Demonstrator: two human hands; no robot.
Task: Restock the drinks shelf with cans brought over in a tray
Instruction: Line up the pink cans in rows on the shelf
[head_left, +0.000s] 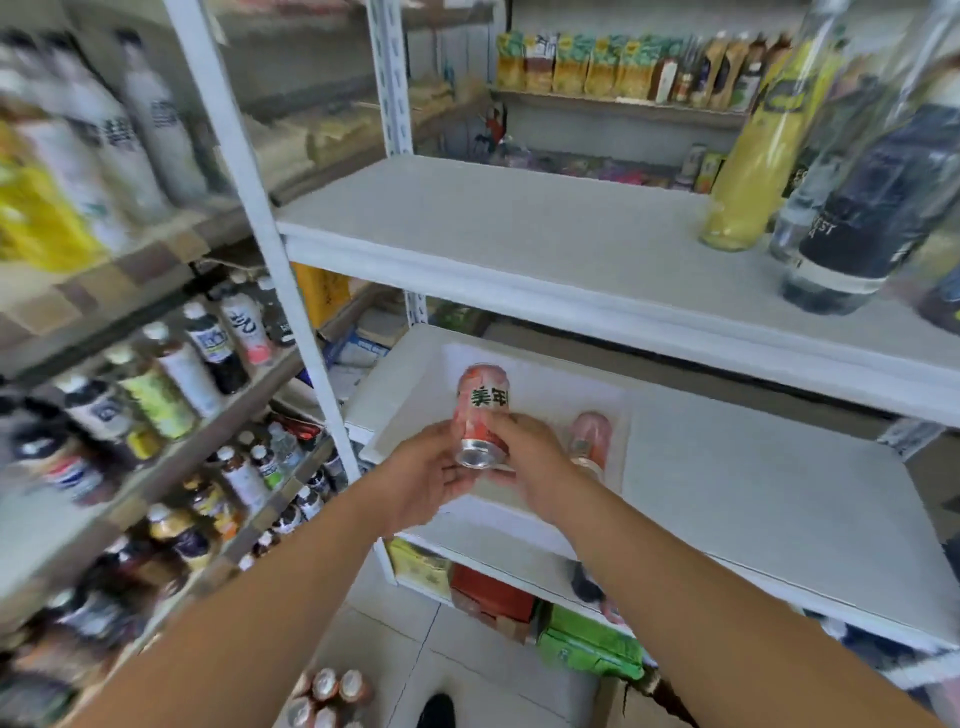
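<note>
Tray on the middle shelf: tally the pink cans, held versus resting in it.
Held pink can, gripped by left hand and right hand: 1
Second pink can, in the tray: 1
Total: 2

We log both bare forearms stretched forward from the lower edge, converging ahead. Left hand cups the can from the left, fingers curled round its near end. Right hand grips the same can from the right, fingers curled over its side. Wrists near each other, not touching.
</note>
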